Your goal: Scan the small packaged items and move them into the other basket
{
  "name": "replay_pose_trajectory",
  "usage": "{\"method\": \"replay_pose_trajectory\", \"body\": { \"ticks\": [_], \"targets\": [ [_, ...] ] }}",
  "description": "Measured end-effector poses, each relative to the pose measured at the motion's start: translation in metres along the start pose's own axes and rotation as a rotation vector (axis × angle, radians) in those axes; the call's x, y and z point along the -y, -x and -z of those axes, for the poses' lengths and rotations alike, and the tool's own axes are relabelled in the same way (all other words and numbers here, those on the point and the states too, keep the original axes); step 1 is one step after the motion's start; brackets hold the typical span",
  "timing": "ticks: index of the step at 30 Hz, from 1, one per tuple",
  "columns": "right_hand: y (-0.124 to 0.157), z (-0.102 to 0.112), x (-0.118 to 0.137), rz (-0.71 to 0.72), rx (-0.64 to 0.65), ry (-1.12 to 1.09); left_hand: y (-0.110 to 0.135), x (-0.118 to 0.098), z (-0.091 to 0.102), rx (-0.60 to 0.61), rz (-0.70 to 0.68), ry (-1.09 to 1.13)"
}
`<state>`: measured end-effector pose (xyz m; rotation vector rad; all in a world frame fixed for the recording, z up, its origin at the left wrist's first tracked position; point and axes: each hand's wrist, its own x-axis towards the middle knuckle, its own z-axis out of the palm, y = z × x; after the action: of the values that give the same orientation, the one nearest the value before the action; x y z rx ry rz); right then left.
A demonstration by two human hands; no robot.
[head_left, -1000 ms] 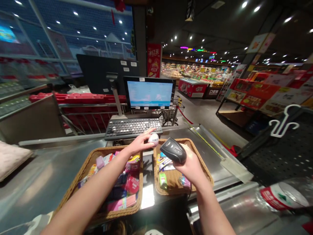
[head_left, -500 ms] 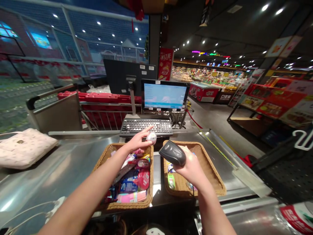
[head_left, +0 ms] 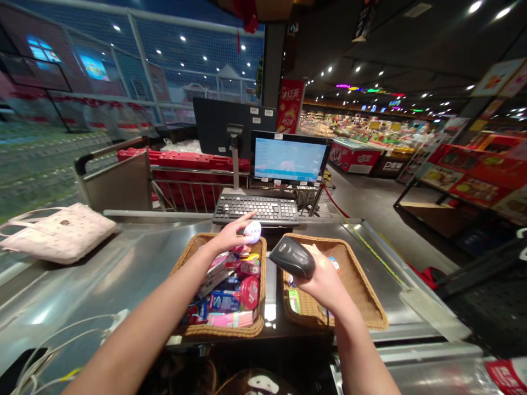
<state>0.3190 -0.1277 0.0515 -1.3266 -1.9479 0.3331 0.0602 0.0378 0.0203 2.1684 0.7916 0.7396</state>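
The left hand [head_left: 228, 237] pinches a small white item [head_left: 252, 231] above the far rim of the full basket [head_left: 193, 249]. The right hand [head_left: 323, 277] grips a black scanner [head_left: 291, 257] over the other basket [head_left: 362, 285], its nose towards the item; both baskets sit on the steel worktop [head_left: 102, 274].

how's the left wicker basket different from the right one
The left basket is packed with colourful packets; the right basket holds only a few, its woven bottom mostly bare. The left hand holds a small white item over the left basket's far rim; the right hand holds a black scanner over the right basket. Both are rectangular wicker, side by side on the steel counter.
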Motion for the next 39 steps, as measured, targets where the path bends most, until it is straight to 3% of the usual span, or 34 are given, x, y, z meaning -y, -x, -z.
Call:
{"method": "replay_pose_trajectory", "body": {
  "ticks": [10,23,34,39],
  "targets": [
    [-0.001,-0.009,0.013,0.003,0.038,-0.021,0.028,0.003,0.010,-0.037,0.043,0.077],
    [0.000,-0.020,0.028,-0.020,0.083,-0.057,0.059,0.021,0.017,-0.027,0.097,-0.100],
    [0.000,-0.035,0.035,-0.037,0.115,-0.040,0.099,0.069,0.013,-0.051,0.198,-0.280],
    [0.002,-0.040,0.036,-0.046,0.115,-0.044,0.116,0.082,0.007,0.056,0.247,-0.409]
  ]
}}
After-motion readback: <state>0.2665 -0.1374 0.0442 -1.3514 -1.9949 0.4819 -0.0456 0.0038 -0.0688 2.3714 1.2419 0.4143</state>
